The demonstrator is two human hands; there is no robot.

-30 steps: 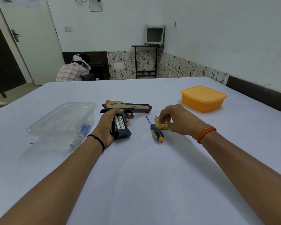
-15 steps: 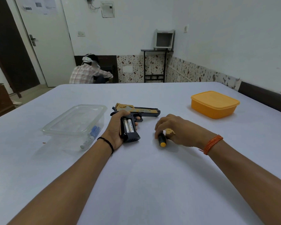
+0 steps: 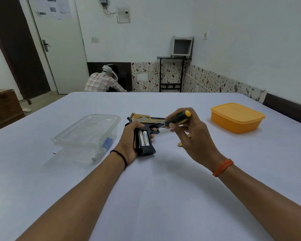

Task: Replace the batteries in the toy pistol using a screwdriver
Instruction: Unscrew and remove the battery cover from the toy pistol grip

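Left hand [image 3: 131, 136] grips the toy pistol [image 3: 144, 131] by its handle, flat on the white table [image 3: 146, 197], two batteries [image 3: 144, 138] showing in the open grip. Right hand [image 3: 193, 134] holds the screwdriver [image 3: 177, 118] up, tip near the trigger guard.

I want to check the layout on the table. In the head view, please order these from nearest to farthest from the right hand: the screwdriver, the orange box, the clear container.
1. Screwdriver: gripped in the right hand itself.
2. Orange box: to that hand's right, lid on.
3. Clear container: far left, beyond the left hand and the toy pistol.
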